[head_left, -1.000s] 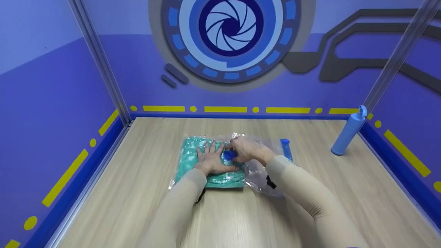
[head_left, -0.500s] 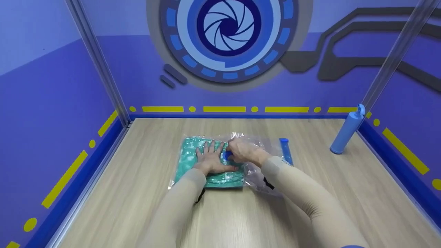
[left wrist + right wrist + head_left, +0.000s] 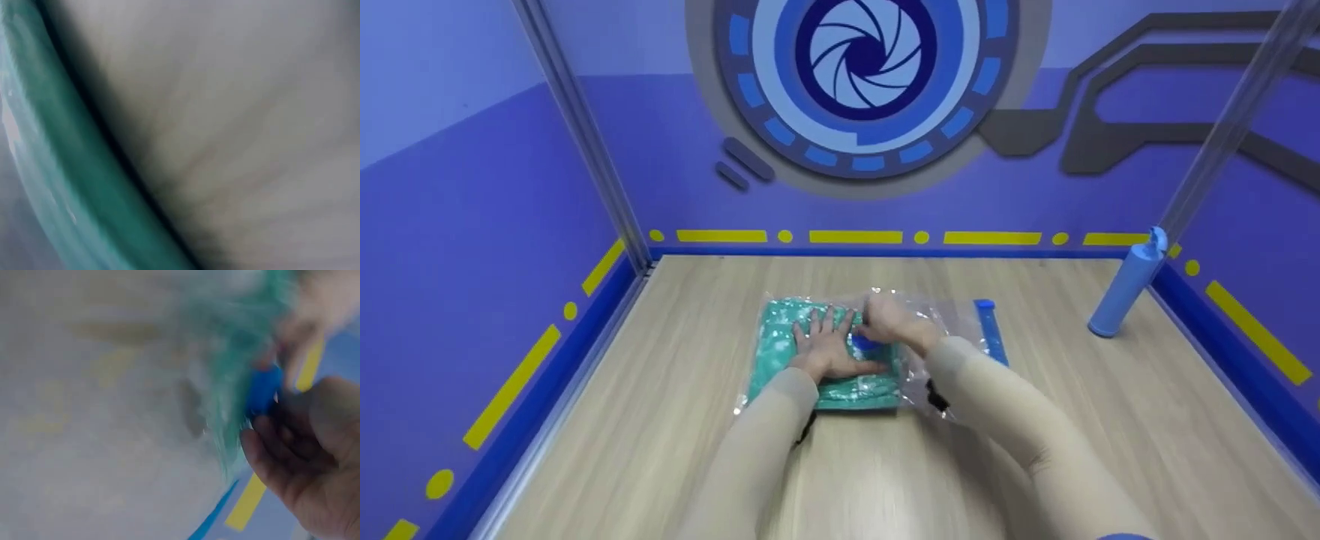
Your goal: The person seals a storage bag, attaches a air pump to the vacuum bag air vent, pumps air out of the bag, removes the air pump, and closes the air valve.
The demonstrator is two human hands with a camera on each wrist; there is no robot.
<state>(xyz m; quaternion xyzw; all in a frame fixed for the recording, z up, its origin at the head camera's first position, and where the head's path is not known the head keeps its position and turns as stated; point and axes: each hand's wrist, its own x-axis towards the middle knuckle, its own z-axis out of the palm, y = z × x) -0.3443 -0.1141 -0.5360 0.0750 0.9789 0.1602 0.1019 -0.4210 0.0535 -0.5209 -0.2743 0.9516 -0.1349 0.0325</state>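
A clear plastic vacuum storage bag [image 3: 916,369] lies flat on the table, with folded green cloth [image 3: 777,346] inside its left part. My left hand [image 3: 829,354] rests on the bag with its fingers spread. Close to its thumb and forefinger is the bag's round blue valve cap [image 3: 864,343]. My right hand [image 3: 887,318] grips this cap with curled fingers and partly covers it from the head view. In the blurred right wrist view, the cap [image 3: 263,391] shows at the fingertips of the right hand [image 3: 315,455]. The left wrist view shows the green edge [image 3: 84,152] of the packed bag.
A blue hand pump [image 3: 1123,289] stands at the back right of the wooden table [image 3: 690,360]. A blue strip [image 3: 991,334] runs along the bag's right end. Blue walls enclose the table at the back and both sides.
My right hand has turned at the valve cap, its knuckles rolling over and its wrist shifting slightly. The left hand stays on the bag. The head view has shifted a little.
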